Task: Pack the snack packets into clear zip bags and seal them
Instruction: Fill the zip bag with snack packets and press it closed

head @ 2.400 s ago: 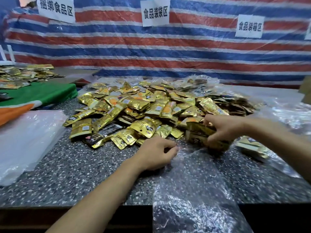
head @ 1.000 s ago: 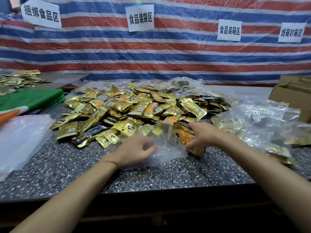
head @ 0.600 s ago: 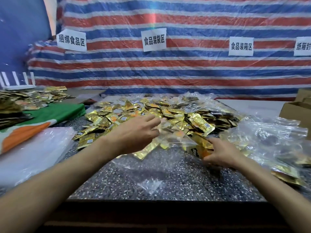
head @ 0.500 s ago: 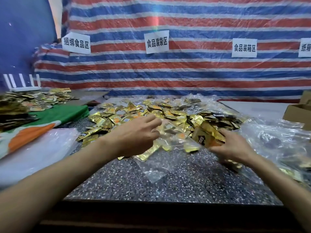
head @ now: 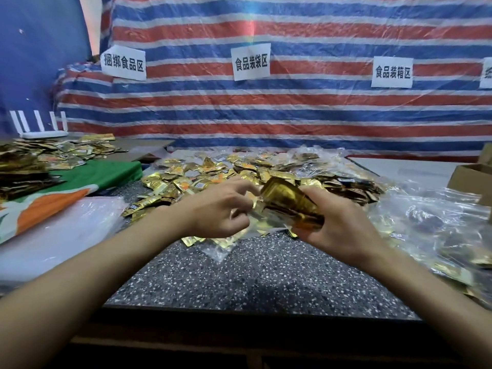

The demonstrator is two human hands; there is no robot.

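Your right hand (head: 338, 225) has lifted 1 gripped stack of packets (head: 288, 206) to the clear zip bag (head: 221, 251), which your left hand (head: 215, 209) pinches at its mouth; loading looks next.

The scene is taken by one wide-angle camera worn on the head, pointed forward and somewhat down across the speckled table (head: 253, 278) toward the striped tarpaulin (head: 306, 121) hung behind it. The left hand (head: 213, 211) and right hand (head: 346, 227) are caught close up near the middle of the frame, the forearms stretched in from the lower corners, while the tarpaulin is kept well back, filling the upper half.
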